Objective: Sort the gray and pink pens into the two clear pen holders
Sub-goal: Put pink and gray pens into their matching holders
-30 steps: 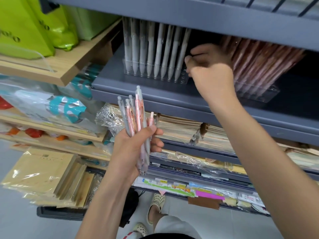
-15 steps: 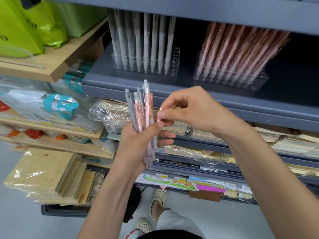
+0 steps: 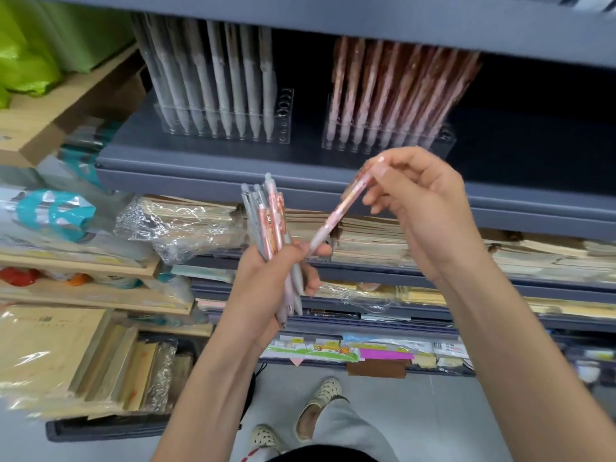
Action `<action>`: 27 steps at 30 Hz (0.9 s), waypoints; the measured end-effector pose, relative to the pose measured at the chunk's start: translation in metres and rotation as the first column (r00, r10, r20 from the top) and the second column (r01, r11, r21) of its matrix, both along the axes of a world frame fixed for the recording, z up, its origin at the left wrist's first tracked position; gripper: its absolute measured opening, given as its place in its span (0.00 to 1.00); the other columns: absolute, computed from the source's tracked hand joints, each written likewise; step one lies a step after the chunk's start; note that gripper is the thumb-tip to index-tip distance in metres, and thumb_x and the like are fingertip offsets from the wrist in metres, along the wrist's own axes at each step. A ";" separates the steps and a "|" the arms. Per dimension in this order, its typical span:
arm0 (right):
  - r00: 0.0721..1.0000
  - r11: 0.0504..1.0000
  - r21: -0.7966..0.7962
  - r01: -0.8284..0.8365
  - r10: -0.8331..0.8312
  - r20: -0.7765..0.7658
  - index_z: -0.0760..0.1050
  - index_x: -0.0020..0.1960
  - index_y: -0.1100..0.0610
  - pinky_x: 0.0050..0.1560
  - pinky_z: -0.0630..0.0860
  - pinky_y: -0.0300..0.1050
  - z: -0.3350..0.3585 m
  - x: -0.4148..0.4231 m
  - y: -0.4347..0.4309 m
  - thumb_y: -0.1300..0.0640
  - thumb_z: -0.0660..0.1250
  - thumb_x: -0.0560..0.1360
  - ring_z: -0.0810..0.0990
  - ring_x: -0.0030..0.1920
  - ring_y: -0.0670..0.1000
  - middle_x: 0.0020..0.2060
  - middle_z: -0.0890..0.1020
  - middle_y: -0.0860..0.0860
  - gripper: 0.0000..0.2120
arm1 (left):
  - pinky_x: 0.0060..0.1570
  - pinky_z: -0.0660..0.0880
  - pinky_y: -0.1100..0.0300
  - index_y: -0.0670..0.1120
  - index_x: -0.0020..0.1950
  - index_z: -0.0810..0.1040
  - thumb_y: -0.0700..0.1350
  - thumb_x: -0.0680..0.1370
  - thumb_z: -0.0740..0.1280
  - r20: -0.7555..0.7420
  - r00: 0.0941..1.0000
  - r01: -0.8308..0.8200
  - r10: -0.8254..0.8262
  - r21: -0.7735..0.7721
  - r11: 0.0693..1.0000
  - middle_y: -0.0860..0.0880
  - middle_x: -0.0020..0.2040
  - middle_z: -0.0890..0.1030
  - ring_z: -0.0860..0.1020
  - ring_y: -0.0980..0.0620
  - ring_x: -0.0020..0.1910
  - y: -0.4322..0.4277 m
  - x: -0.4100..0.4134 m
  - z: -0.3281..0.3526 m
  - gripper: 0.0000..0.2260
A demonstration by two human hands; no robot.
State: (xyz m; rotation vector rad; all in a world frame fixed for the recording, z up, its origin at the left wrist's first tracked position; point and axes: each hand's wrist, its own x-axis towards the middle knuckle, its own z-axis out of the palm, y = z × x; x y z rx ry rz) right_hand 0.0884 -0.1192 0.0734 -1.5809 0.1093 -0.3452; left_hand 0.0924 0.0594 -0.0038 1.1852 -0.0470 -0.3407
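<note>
Now left hand [image 3: 263,285] is gripping an upright bundle of gray and pink plastic pens [image 3: 269,221]; right hand [image 3: 423,208] is pinching one slim pink patterned pen [image 3: 343,208], tilted, just right. Far behind, clear plastic holder of gray pens [image 3: 286,123] is standing left of clear plastic holder of pink pens [image 3: 445,141].

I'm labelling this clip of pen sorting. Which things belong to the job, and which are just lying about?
Job: left hand gripping the mixed pen bundle; right hand pinching one pink pen; clear holder of gray pens; clear holder of pink pens.
Lying about: green bags; wrapped paper stacks; brown envelopes.
</note>
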 end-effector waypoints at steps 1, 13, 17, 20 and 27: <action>1.000 1.000 0.029 0.013 -0.013 -0.003 0.79 0.48 0.59 0.39 0.77 0.44 0.000 -0.004 -0.003 0.64 0.65 0.79 0.80 0.38 0.53 0.40 0.84 0.55 0.04 | 0.27 0.74 0.61 0.40 0.43 0.78 0.36 0.78 0.66 0.017 1.000 0.008 -0.008 0.000 1.000 0.41 0.48 0.86 0.75 0.52 0.25 -0.006 -0.001 0.000 0.05; 0.977 0.979 -0.014 0.205 -0.204 0.055 0.80 0.47 0.57 0.40 0.80 0.39 0.012 -0.024 -0.089 0.65 0.69 0.73 0.85 0.37 0.50 0.36 0.86 0.54 0.05 | 0.24 0.71 0.62 0.41 0.47 0.79 0.44 0.76 0.69 0.072 0.997 0.015 -0.017 0.027 1.000 0.47 0.40 0.84 0.72 0.53 0.24 -0.095 -0.010 0.028 0.06; 0.894 0.920 0.088 0.382 -0.392 0.217 0.78 0.48 0.59 0.44 0.81 0.44 0.024 -0.007 -0.135 0.66 0.69 0.70 0.85 0.40 0.54 0.38 0.85 0.54 0.08 | 0.21 0.67 0.63 0.45 0.49 0.74 0.41 0.79 0.69 0.052 0.996 -0.071 0.069 0.051 0.996 0.49 0.35 0.79 0.69 0.53 0.22 -0.110 -0.012 0.034 0.04; 0.847 0.889 0.097 0.448 -0.456 0.272 0.75 0.48 0.62 0.48 0.82 0.49 0.027 0.012 -0.153 0.70 0.67 0.68 0.85 0.42 0.53 0.38 0.84 0.54 0.10 | 0.20 0.67 0.63 0.47 0.47 0.73 0.41 0.80 0.68 0.037 0.994 -0.100 0.099 0.035 0.994 0.48 0.35 0.79 0.69 0.52 0.21 -0.113 -0.011 0.035 0.05; 0.870 0.845 -0.251 0.473 -0.403 0.282 0.81 0.47 0.61 0.53 0.79 0.46 0.019 0.049 -0.160 0.64 0.67 0.74 0.83 0.46 0.54 0.44 0.84 0.58 0.05 | 0.21 0.69 0.62 0.48 0.45 0.77 0.44 0.78 0.70 0.047 0.990 -0.135 0.134 0.026 0.990 0.45 0.40 0.83 0.71 0.53 0.23 -0.112 -0.010 0.035 0.04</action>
